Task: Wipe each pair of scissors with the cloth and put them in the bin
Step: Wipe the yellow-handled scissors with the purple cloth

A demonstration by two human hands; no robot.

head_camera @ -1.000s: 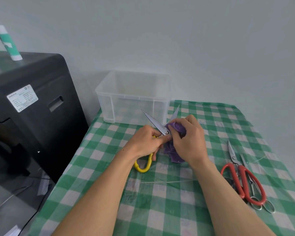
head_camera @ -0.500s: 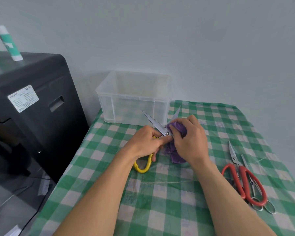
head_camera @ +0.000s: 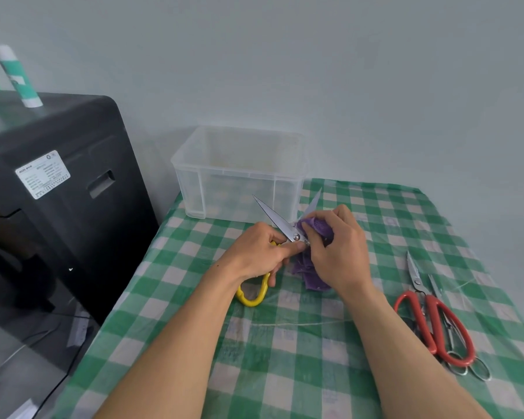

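Check table [head_camera: 285,373], L hand [head_camera: 254,252] w/ yellow scissors [head_camera: 273,217], R hand [head_camera: 339,255] w/ cloth [head_camera: 321,227], label [head_camera: 43,173] illegible

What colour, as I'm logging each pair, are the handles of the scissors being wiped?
Yellow; the handles show best in the head view, below the left hand.

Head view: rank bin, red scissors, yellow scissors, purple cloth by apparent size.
1. bin, clearly largest.
2. red scissors and yellow scissors: similar length; the left hand covers part of the yellow pair, so unranked.
3. purple cloth, smallest as seen, bunched and partly hidden by the right hand.
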